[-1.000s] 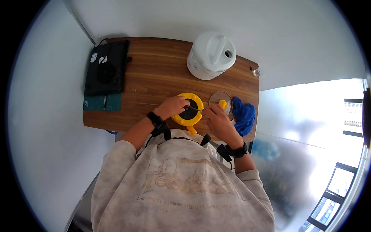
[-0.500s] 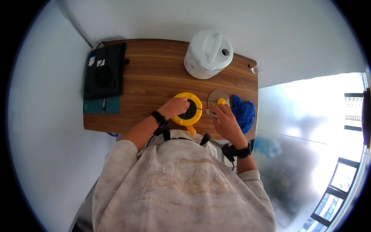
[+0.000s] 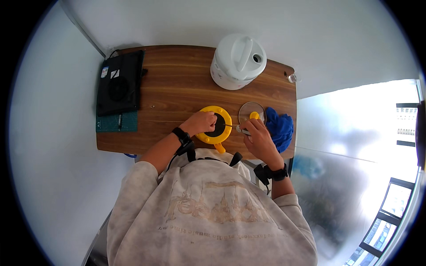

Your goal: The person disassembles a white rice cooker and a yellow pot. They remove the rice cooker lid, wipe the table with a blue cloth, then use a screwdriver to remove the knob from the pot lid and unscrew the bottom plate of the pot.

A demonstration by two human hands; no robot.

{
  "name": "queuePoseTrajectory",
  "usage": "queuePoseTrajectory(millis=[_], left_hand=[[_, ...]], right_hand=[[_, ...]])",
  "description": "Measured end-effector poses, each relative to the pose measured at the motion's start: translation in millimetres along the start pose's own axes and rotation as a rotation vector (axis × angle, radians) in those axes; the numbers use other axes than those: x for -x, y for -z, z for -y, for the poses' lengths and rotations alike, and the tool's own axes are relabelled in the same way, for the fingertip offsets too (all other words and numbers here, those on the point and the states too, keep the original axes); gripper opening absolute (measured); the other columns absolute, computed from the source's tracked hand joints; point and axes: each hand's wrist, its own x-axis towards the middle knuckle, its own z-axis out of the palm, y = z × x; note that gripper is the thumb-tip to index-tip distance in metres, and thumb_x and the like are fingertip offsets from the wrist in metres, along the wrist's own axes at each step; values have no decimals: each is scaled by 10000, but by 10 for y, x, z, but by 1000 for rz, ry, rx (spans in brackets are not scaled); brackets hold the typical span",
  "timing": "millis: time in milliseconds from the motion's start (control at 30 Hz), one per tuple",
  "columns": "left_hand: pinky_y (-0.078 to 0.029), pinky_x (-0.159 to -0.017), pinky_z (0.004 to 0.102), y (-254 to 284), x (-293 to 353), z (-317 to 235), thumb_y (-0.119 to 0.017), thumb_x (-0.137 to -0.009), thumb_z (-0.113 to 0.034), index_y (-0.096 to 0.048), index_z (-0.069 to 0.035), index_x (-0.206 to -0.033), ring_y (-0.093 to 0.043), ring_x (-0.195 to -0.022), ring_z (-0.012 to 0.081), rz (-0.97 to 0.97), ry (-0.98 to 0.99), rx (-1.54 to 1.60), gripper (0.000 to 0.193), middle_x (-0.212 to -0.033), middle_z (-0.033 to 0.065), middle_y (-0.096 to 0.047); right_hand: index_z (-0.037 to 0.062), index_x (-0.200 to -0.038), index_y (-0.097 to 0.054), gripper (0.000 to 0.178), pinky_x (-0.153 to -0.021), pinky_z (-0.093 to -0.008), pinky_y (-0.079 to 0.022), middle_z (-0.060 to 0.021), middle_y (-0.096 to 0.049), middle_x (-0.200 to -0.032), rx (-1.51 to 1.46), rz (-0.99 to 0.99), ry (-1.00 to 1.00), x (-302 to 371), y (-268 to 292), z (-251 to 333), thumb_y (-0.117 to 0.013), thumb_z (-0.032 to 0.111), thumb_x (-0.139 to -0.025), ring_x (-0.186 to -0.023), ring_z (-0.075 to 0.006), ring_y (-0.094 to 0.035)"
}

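Note:
Near the table's front edge is a yellow round pan-like piece (image 3: 226,133) with a dark middle and a stubby yellow handle pointing toward me. My left hand (image 3: 198,123) rests over its left side, fingers curled closed against the dark middle; whatever they pinch is hidden. From the right, my right hand (image 3: 258,139) grips a screwdriver (image 3: 234,126). Its thin shaft points left, the tip over the dark middle. Just behind my right hand lies a round glass lid (image 3: 246,109) with a yellow knob (image 3: 254,115).
A crumpled blue cloth (image 3: 279,130) lies right of the lid. A white lidded container (image 3: 233,66) stands at the back. On the left, a black flat appliance (image 3: 120,84) partly covers a green cutting mat (image 3: 128,124). A small clear glass (image 3: 292,78) sits at the far right corner.
The screwdriver's handle and my right hand have shifted very slightly. My left hand and the yellow piece stay in place.

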Motion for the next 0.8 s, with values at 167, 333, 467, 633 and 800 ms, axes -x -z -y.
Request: queuePoseTrajectory(millis=[167,333,467,633,800], left_hand=[[-536,-684,365,74,17,64,-728,-787,-164,-663,-48,-826,-659,-737,272,29,72,185,139,-839,110,-687],[-545,-692,320,153,86,88,-733,-811,-138,-676,-16,-869,-680,-718,224,8,99,359,146,-813,117,-719],[-550,-706,312,140,137,124,-739,-824,-139,-678,-7,-874,-685,-727,200,-46,119,410,154,-804,112,-721],[-551,-706,316,181,141,63,-743,-826,-143,-673,-8,-866,-690,-726,213,-44,149,414,157,-801,114,-721],[-548,-715,326,187,145,68,-731,-834,-97,-657,-11,-882,-686,-746,226,-43,132,374,123,-828,124,-720]], right_hand=[[28,-1100,-601,322,-939,-448,-489,-156,-535,-1048,-24,-14,-12,5,-9,-13,-586,-59,-791,-1054,-362,-542],[27,-1101,-597,324,-934,-452,-490,-161,-537,-1049,-29,-23,-17,5,-21,-30,-590,-57,-787,-1068,-366,-542],[32,-1098,-596,320,-932,-449,-490,-163,-539,-1040,-42,-23,-29,-2,-40,-31,-598,-54,-790,-1068,-368,-545],[32,-1090,-597,310,-927,-447,-491,-158,-543,-1032,-48,-32,-42,9,-66,-57,-604,-49,-791,-1054,-367,-548],[35,-1081,-596,300,-909,-437,-496,-153,-548,-1026,-75,-34,-37,16,-94,-80,-608,-42,-791,-1035,-364,-554]])
